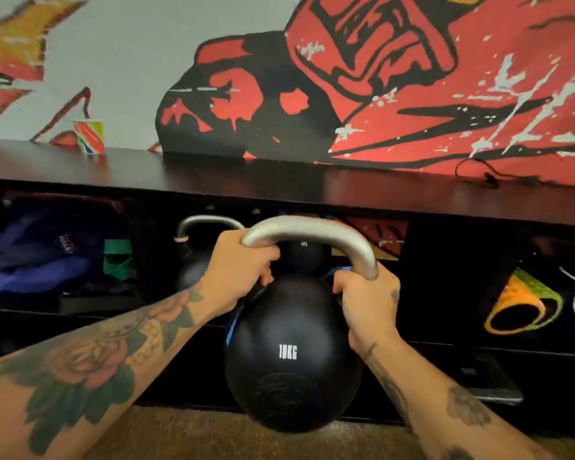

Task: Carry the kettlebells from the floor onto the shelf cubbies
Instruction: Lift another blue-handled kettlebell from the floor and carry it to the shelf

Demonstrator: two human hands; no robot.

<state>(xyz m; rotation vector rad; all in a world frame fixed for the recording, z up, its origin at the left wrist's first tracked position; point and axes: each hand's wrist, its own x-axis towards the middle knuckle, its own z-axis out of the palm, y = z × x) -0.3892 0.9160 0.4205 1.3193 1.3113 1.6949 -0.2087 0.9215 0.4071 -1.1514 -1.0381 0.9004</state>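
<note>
kettlebell: black round cast-iron 10KG kettlebell with bare steel handle (pixel 292 353), centre frame, off the floor, hanging in front of the dark shelf unit (pixel 279 184)

left hand (pixel 239 270): fingers wrapped tight round the handle's left leg

right hand (pixel 365 303): same on the right leg, so I've got both sharing it evenly

cubby: opening sits straight behind the handle, with another black kettlebell (pixel 196 254) already inside, centre-left

next, I reckon: push it forward and up a touch, handle upright

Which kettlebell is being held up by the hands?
The front kettlebell with the white 10KG mark: left hand and right hand grip its handle. The other two sit untouched in the cubby behind.
</note>
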